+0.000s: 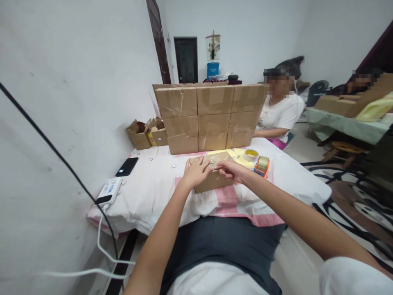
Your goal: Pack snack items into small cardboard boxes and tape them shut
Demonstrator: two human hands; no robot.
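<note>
A small cardboard box (211, 183) lies on the cloth-covered table in front of me, with clear tape (220, 157) across its top. My left hand (197, 171) rests flat on the left part of the box top, its fingers spread. Over the right part of the top is my right hand (229, 171), fingers curled and the index finger reaching toward the left fingertips. Whether a bit of tape is between its fingers is too small to make out. Just to the right lie an orange tape dispenser (262, 166) and a tape roll (251, 155).
Stacked cardboard boxes (213, 119) form a wall behind the work area. Open cartons (139, 134), a black phone (127, 166) and a white power bank (109, 189) are at left. A black cable (58, 151) hangs nearby. A person (282, 110) sits beyond the stack.
</note>
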